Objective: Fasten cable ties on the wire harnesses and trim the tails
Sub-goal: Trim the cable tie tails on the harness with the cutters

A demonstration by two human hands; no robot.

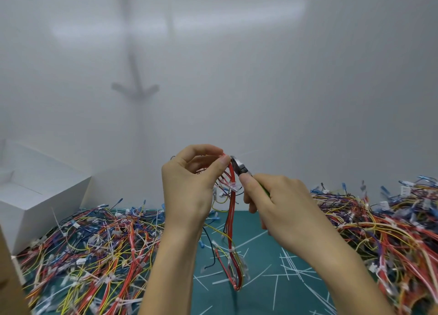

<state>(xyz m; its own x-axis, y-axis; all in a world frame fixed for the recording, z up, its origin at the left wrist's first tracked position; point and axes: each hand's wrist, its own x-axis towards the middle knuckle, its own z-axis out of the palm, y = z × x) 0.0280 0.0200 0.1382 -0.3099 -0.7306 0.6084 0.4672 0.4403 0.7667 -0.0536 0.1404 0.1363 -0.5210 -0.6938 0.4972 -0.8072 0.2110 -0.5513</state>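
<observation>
Grip: left hand (189, 186) pinches harness (231, 210), right hand (282, 201) holds cutters (239, 166); wire piles (94, 238) flank.

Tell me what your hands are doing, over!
Left hand pinches harness top. Right hand holds cutters, tips at the pinch. Wire piles either side, none in the way.

Red wire harness (231, 219); teal mat (256, 274) — white trimmed tails (288, 262); white box (35, 196).

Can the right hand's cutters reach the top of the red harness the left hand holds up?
Likely yes: the left hand pinches the red wire harness at its top, and the green-handled metal cutters in the right hand have their tip beside that pinch, nothing between.
</observation>
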